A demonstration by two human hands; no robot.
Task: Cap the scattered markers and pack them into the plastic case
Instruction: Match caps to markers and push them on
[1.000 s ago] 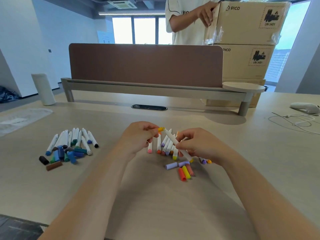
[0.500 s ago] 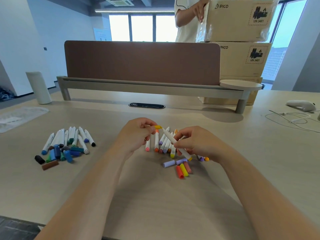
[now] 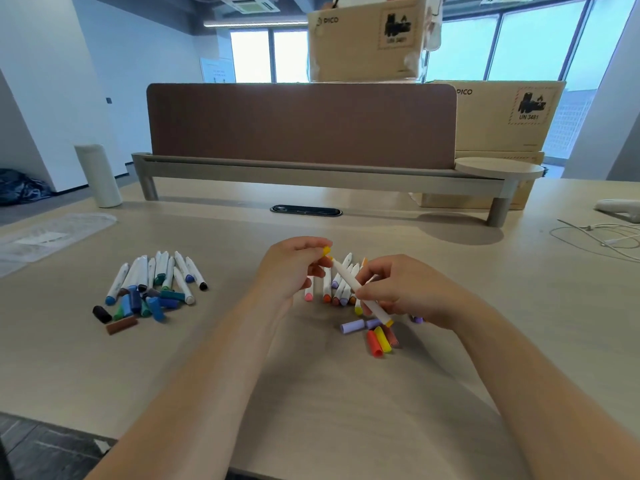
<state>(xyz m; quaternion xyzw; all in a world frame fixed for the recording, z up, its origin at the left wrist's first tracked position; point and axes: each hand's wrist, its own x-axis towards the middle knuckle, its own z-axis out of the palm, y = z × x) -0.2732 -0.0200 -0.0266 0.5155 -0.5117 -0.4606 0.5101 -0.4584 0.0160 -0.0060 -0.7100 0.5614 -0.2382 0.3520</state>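
Line up small yellow plastic cap (image 3: 326, 251), pinched in left hand (image 3: 291, 268), squarely with tip of slim white plastic marker (image 3: 349, 282) gripped in right hand (image 3: 405, 292) above pale wooden table (image 3: 242, 341), then press straight.

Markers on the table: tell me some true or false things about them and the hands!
The right hand holds a white marker. True.
The left hand pinches a blue cap. False: it pinches a yellow cap.
A brown cap lies near the blue and green markers. True.
The red cap is in the left hand. False: it lies loose on the table.
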